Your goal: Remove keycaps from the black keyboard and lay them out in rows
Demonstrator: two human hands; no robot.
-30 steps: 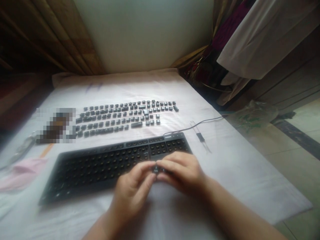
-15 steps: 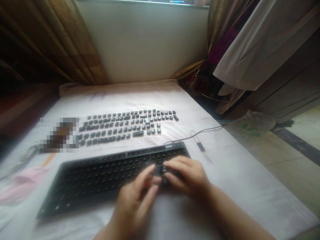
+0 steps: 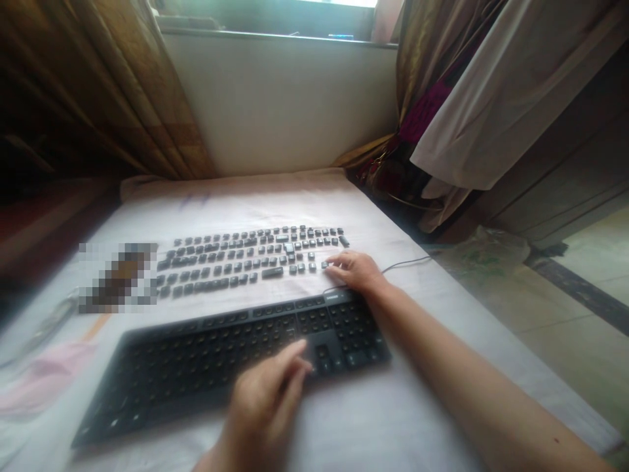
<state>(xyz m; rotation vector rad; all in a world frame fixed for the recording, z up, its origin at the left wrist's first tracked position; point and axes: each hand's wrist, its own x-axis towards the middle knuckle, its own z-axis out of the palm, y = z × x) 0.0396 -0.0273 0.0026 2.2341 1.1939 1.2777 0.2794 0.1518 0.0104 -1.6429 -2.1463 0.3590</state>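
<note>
A black keyboard lies at a slant on the pale cloth, most of its keycaps off and small key posts showing. My left hand hovers at its front edge near the arrow keys, thumb and index finger stretched out and apart, nothing visible between them. Beyond the keyboard's upper right corner, my right hand has its fingertips closed on a small dark keycap at the cloth. That keycap sits at the right end of rows of loose keycaps laid out behind the keyboard. Slight blur softens both hands.
The keyboard's cable runs off the right edge of the cloth-covered table. A pink cloth and a pixelated dark item lie at left. Curtains and a hanging white garment frame the back wall.
My right hand has left the keyboard's arrow keys and reached forward to a keycap by the loose rows. My left hand stays near the same place. The view has tilted up slightly.
</note>
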